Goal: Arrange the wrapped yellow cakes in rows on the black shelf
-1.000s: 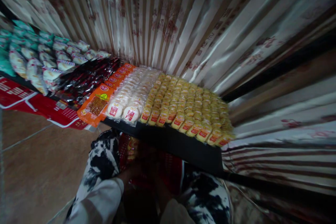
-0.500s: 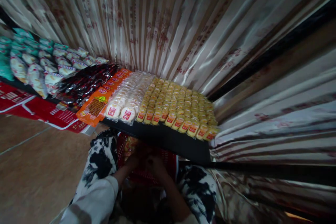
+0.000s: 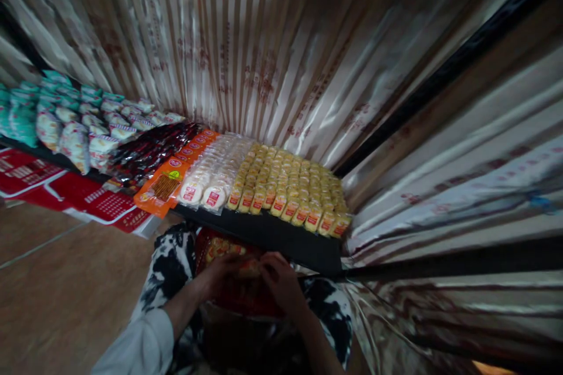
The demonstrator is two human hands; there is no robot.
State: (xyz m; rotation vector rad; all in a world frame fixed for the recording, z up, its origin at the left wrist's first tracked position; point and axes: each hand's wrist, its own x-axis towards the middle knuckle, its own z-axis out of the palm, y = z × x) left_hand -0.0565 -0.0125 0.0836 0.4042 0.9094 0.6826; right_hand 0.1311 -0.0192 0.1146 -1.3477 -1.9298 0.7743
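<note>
In the dim space between my knees, my left hand [image 3: 221, 271] and my right hand [image 3: 280, 279] meet over a red bag [image 3: 253, 300]. A small wrapped snack packet [image 3: 248, 268] lies between them. The left fingers reach across to one end of it, while the right fingers pinch the other end. Behind my left hand, more yellowish snack packets [image 3: 223, 247] show in the bag's opening. Just beyond runs the black shelf [image 3: 281, 235], its front edge bearing rows of yellow-wrapped snacks [image 3: 285, 184].
White round crackers [image 3: 214, 194], an orange snack packet [image 3: 165, 186], dark shiny packets [image 3: 149, 149] and green-and-white bags [image 3: 65, 111] line the shelf leftward. Striped plastic sheeting [image 3: 246, 41] hangs behind. Black bars [image 3: 440, 79] cross at right. Red printed bags [image 3: 88, 199] hang below the shelf.
My hands have come up out of the darker part of the bag, with the small packet now visible between them. The view has shifted slightly.
</note>
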